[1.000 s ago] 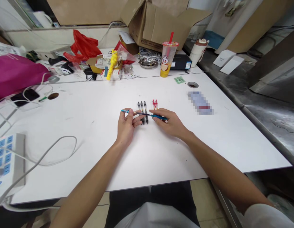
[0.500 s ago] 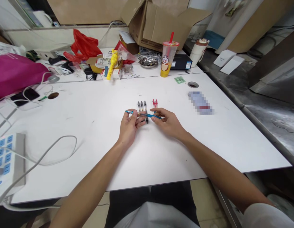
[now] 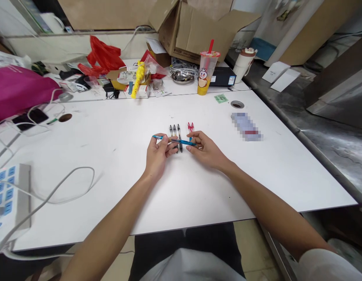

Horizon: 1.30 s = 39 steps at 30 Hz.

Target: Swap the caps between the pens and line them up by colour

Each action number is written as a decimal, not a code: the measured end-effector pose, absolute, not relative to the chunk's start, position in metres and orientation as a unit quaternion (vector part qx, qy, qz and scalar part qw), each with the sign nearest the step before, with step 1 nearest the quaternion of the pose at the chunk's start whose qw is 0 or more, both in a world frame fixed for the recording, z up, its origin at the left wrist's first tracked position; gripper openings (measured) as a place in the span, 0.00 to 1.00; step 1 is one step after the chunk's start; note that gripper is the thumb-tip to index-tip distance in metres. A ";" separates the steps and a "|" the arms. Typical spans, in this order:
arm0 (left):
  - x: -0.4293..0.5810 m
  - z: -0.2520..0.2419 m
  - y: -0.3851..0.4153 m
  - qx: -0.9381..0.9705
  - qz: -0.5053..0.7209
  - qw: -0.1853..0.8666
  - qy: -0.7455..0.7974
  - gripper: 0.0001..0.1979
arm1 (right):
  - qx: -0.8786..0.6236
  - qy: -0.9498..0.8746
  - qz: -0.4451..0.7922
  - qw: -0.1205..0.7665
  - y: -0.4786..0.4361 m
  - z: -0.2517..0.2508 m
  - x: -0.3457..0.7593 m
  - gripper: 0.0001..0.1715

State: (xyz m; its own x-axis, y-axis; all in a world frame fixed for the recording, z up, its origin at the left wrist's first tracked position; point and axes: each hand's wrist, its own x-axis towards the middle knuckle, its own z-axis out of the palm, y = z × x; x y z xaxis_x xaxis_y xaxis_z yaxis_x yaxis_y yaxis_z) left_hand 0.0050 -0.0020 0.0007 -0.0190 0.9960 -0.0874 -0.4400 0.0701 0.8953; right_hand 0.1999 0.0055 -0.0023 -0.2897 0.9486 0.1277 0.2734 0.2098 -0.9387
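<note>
A slim blue pen (image 3: 181, 142) lies across my two hands, just above the white table (image 3: 110, 156). My left hand (image 3: 157, 155) pinches its left part between thumb and fingers, and my right hand (image 3: 204, 150) holds its right end with the fingertips. Just beyond and under the pen stand several black-and-clear pens (image 3: 175, 132) side by side, partly hidden by it and my left fingers. Two red pens (image 3: 190, 127) lie next to them, their lower parts hidden behind my right fingers.
A blurred packet (image 3: 247, 127) lies on the table at right, with a grommet hole (image 3: 237, 104) behind it. A bubble tea cup (image 3: 206, 74), a yellow toy (image 3: 138, 80), and red plastic bags (image 3: 102, 54) stand beyond. A power strip (image 3: 8, 195) and cable (image 3: 72, 183) lie left.
My right hand has moved left toward my left hand, and the blue pen has shifted with it. The pen now spans less width and sits slightly higher in view.
</note>
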 end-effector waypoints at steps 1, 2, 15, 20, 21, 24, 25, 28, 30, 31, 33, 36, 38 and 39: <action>0.005 0.001 -0.002 0.344 0.588 0.609 0.405 0.15 | -0.453 -0.675 0.437 0.386 0.006 -0.002 0.200 0.13; 0.005 0.001 -0.002 0.345 0.588 0.608 0.407 0.16 | -0.456 -0.674 0.437 0.384 0.006 -0.002 0.200 0.13; 0.002 0.001 -0.002 0.368 0.582 0.592 0.419 0.15 | -0.476 -0.668 0.450 0.354 0.002 0.001 0.197 0.19; 0.000 0.003 -0.003 0.392 0.587 0.584 0.401 0.16 | -0.462 -0.684 0.459 0.327 -0.002 0.005 0.196 0.22; -0.001 0.003 -0.003 0.400 0.588 0.581 0.395 0.16 | -0.460 -0.683 0.470 0.317 -0.003 0.005 0.195 0.24; -0.001 0.003 -0.002 0.414 0.593 0.572 0.387 0.16 | -0.454 -0.675 0.501 0.295 -0.006 0.007 0.193 0.26; -0.001 0.003 -0.002 0.413 0.596 0.569 0.389 0.16 | -0.453 -0.675 0.505 0.291 -0.006 0.007 0.193 0.27; 0.000 0.003 -0.002 0.400 0.613 0.549 0.403 0.26 | -0.446 -0.683 0.489 0.308 -0.006 0.008 0.193 0.28; 0.000 0.004 -0.003 0.398 0.622 0.533 0.413 0.30 | -0.447 -0.684 0.466 0.339 -0.005 0.008 0.194 0.25; -0.001 0.004 -0.003 0.401 0.621 0.528 0.418 0.29 | -0.449 -0.682 0.457 0.352 -0.004 0.008 0.195 0.24; -0.003 0.006 -0.003 0.409 0.612 0.525 0.426 0.26 | -0.458 -0.679 0.438 0.370 -0.003 0.008 0.197 0.22; -0.007 0.007 -0.001 0.407 0.612 0.526 0.428 0.24 | -0.455 -0.702 0.406 0.369 -0.002 0.006 0.200 0.20; -0.009 0.008 0.000 0.400 0.617 0.526 0.427 0.24 | -0.426 -0.740 0.381 0.354 -0.003 0.005 0.202 0.19; -0.010 0.009 0.001 0.398 0.616 0.528 0.428 0.24 | -0.405 -0.764 0.368 0.342 -0.004 0.004 0.202 0.21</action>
